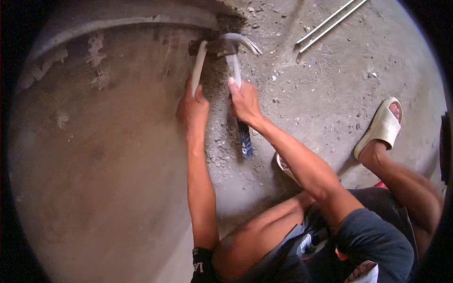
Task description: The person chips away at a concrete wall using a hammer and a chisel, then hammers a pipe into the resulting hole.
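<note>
My right hand (246,103) is closed around the shaft of a claw hammer (233,66), gripping it partway up. The hammer's blue-ended handle sticks out below my fist, and its curved claw points right. My left hand (192,113), beside the wall, is wrapped round a pale, slim stick (200,63) held roughly parallel to the hammer. In this view the stick's top end overlaps the dark striking end of the hammer head. The stick's lower end is hidden in my left hand.
A rough, stained wall (104,155) fills the left side. Rubble and dust (222,141) lie along its foot on the concrete floor (325,118). Two thin pale strips (332,23) lie at upper right. My sandalled foot (384,122) stands at right.
</note>
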